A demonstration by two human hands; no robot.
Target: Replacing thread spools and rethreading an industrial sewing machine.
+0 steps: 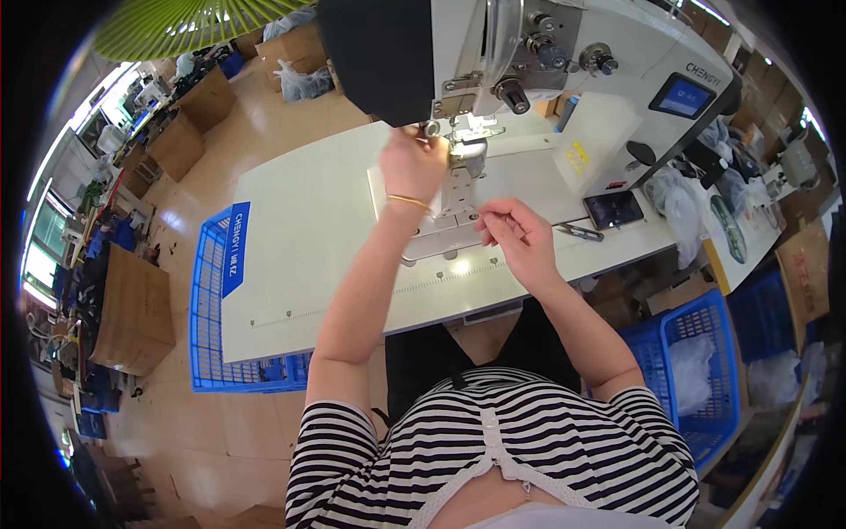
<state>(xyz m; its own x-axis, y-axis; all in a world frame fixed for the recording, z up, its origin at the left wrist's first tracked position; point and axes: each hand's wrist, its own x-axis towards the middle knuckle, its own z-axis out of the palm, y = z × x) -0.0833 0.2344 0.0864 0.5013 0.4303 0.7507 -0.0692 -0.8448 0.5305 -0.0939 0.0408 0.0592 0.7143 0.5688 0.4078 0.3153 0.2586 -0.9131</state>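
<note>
An industrial sewing machine stands on a pale table, its lamp lighting the needle area. My left hand is raised beside the needle and presser foot assembly, on its left. Its fingers curl closed at the machine head, and what they hold, if anything, is hidden. Nearer to me, my right hand hovers over the front of the machine bed. Thumb and forefinger are pinched together there; anything between them is too small to make out. Thread snips lie just right of that hand.
A dark phone rests on the table's right side. Blue plastic baskets stand under the left end and at the lower right. Cardboard boxes sit on the floor at left. A green slatted shade hangs at upper left.
</note>
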